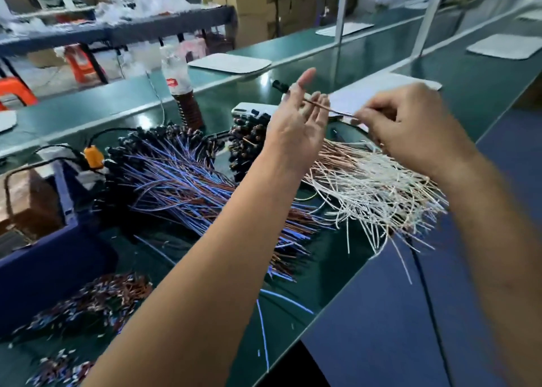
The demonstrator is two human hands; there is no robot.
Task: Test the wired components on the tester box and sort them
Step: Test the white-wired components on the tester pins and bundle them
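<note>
Above the green bench's far edge, my right hand [410, 128] pinches the leads of one black-capped, copper-and-white wired component [318, 105]; my left hand [296, 122], fingers spread, supports it. Snagged leads could slip my pinch.

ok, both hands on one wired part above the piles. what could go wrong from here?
1. The right hand pinches only the wire end while the left hand is open with the wired part lying across its fingers; it could slip and drop.
2. It is held above the white-wire pile, with the blue-wire pile close beside; a dropped part could land in the wrong one.
3. White wires hang over the bench edge and could snag on a forearm.
</note>
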